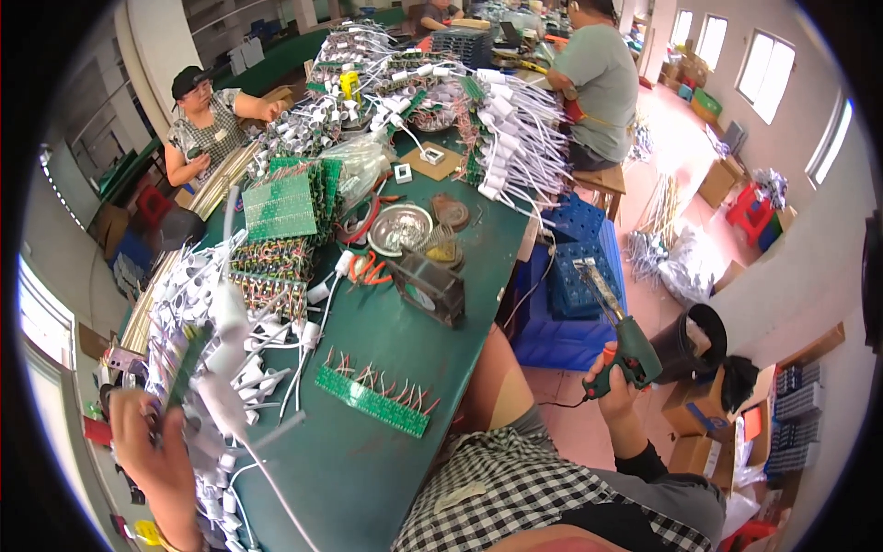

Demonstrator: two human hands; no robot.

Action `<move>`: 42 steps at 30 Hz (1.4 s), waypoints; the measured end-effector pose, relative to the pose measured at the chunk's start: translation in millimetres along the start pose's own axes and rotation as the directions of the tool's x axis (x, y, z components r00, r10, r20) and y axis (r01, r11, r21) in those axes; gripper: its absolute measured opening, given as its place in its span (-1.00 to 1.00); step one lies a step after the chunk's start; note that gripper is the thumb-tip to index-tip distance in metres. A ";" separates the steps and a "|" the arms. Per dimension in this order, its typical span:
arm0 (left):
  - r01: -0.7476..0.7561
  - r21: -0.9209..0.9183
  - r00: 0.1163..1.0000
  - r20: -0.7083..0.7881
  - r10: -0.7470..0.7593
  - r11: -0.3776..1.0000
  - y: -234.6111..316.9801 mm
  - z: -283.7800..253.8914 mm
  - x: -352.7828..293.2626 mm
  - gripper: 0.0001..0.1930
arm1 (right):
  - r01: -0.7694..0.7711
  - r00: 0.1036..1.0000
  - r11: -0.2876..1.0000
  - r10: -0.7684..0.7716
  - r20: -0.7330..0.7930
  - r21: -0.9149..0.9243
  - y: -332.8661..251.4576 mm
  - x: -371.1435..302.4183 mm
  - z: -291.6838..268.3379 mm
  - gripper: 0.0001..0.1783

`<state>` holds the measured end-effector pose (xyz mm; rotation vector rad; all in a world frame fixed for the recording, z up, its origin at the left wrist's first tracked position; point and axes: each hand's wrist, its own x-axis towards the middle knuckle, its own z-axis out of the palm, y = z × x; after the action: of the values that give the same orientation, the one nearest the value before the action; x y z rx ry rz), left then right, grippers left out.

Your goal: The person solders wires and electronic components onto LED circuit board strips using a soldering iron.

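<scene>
My right hand [614,388] is wrapped around the dark green handle of a soldering gun [636,351], its metal tip pointing up and away, off the table's right side. At the far left, my left hand [152,446] is closed on a narrow green circuit board [189,366], slightly smeared by motion. White cylindrical housings [221,400] with white cables hang beside that board; whether they are joined to it is unclear. On the table in front of me lies a green circuit board strip [375,400] with short red and white wires standing up from it.
Stacked green circuit boards [280,204], a metal bowl [400,228], orange-handled pliers [370,269] and a small black fan [430,290] stand on the green table [368,488]. White cabled housings [515,138] heap up beyond. Blue crates [561,340] and a black bin [685,342] flank the soldering gun. Co-workers sit nearby.
</scene>
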<state>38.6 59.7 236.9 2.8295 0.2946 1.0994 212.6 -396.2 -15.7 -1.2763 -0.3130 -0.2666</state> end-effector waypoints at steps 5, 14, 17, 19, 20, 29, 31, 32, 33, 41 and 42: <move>-0.005 -0.385 0.995 0.089 0.043 0.923 50.6 51.6 107.9 -0.84 | -0.012 0.999 1.000 0.012 -0.040 -0.015 14.8 40.4 -26.9 -0.65; 0.448 -0.805 0.740 0.578 0.343 0.389 210.5 233.1 333.8 -0.78 | -0.070 0.954 0.997 0.078 -0.288 0.038 12.3 53.0 -71.6 -0.63; 0.601 -0.794 0.779 0.558 0.286 -0.089 242.5 314.7 409.1 -0.78 | -0.077 0.904 0.997 0.073 -0.421 0.006 1.2 46.9 -91.9 -0.64; 0.609 -0.769 0.791 0.572 0.216 -0.195 248.8 374.2 446.9 -0.80 | -0.078 0.854 0.991 0.010 -0.520 -0.110 -18.5 45.3 -92.1 -0.65; 0.633 -0.767 0.771 0.615 0.165 -0.101 253.4 400.6 457.8 -0.81 | -0.073 0.844 0.990 -0.003 -0.536 -0.121 -23.0 41.6 -96.2 -0.65; 0.309 -0.264 0.848 0.511 -0.139 0.914 189.3 586.1 473.1 -0.32 | -0.126 0.823 0.976 0.003 -0.568 -0.177 -9.8 52.9 -103.5 -0.65; 0.508 -0.484 0.807 0.557 -0.197 0.712 223.8 568.2 453.2 -0.23 | -0.161 0.807 0.968 0.017 -0.590 -0.193 -11.8 52.3 -104.6 -0.65; 0.416 -0.522 0.865 0.481 -0.145 0.745 225.9 561.8 450.7 -0.27 | -0.194 0.804 0.963 0.047 -0.593 -0.186 -10.3 54.4 -103.0 -0.65; 0.319 -0.553 0.911 0.403 -0.087 0.769 227.9 557.6 447.7 -0.31 | -0.198 0.805 0.962 0.049 -0.592 -0.189 -9.5 55.8 -100.8 -0.65; 0.201 -0.941 0.905 0.284 0.316 0.271 190.6 585.9 428.1 -0.64 | -0.149 0.831 0.973 0.025 -0.556 -0.179 -11.9 63.5 -86.6 -0.65; 0.161 -0.951 0.899 0.251 0.358 0.262 182.7 588.7 430.4 -0.64 | -0.148 0.833 0.973 0.027 -0.552 -0.176 -12.4 62.8 -87.8 -0.65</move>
<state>774.2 -36.7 115.1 1.7786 -0.4962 0.3199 273.4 -485.5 -4.0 -1.3599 0.2766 -0.5851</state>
